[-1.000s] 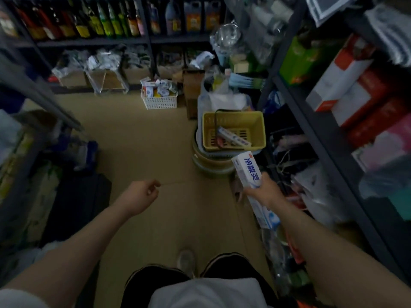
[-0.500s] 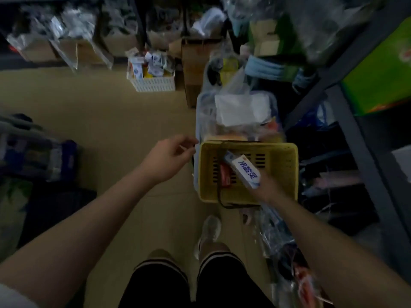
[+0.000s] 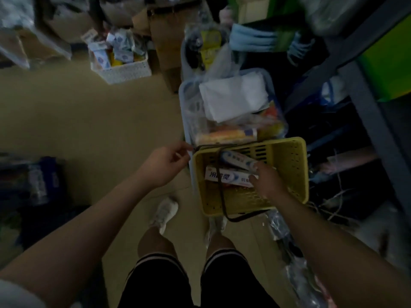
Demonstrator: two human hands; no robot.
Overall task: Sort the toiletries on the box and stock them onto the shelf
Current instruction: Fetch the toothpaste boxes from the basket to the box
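Left hand: the left hand (image 3: 165, 162), fingers loosely curled, now pinches the dark wire handle (image 3: 222, 183) at the left rim of the yellow slotted plastic basket (image 3: 289, 172); half a second ago it hovered free of the rim.
Toothpaste: the white-and-blue toothpaste carton (image 3: 226, 176) has gone from raised above the basket to lying flat inside it, beside a second white toothpaste carton (image 3: 239, 160).
Right hand: the right hand (image 3: 268, 182) reaches into the basket, fingertips on the cartons; whether it grips cannot be told.

Small shop stockroom, metal shelving (image 3: 364, 90), yellow shopping basket (image 3: 289, 156)
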